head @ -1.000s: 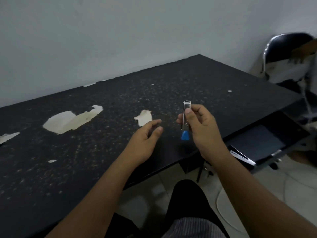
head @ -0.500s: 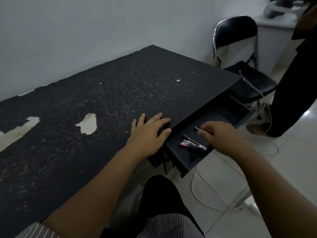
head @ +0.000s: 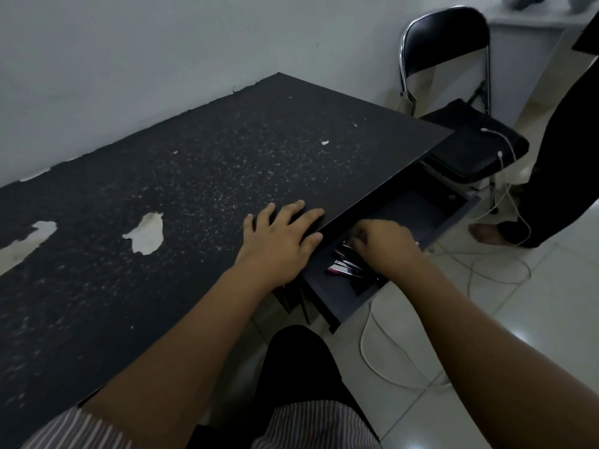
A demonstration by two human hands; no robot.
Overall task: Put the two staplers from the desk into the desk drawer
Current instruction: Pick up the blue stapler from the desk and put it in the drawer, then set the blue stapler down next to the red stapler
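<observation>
The desk drawer (head: 453,218) stands pulled out at the right end of the black desk (head: 194,176). A stapler with a red end and a metal top (head: 343,269) lies on the drawer floor near its front wall. My right hand (head: 384,246) is down inside the drawer, fingers curled on the second stapler (head: 346,245), of which only a metal tip shows beside the first. My left hand (head: 282,243) lies flat on the desk edge next to the drawer, fingers spread, holding nothing.
A black folding chair (head: 444,43) with a chrome frame stands past the drawer, a white cable (head: 507,150) trailing from its seat to the tiled floor. Another person's dark trouser leg and bare foot (head: 486,234) are right of the drawer. Pale peeled patches (head: 146,234) mark the desk.
My right hand carried the second stapler from above the desk over to the drawer and lowered it beside the first. My left hand settled flat on the desk edge. My view swung right.
</observation>
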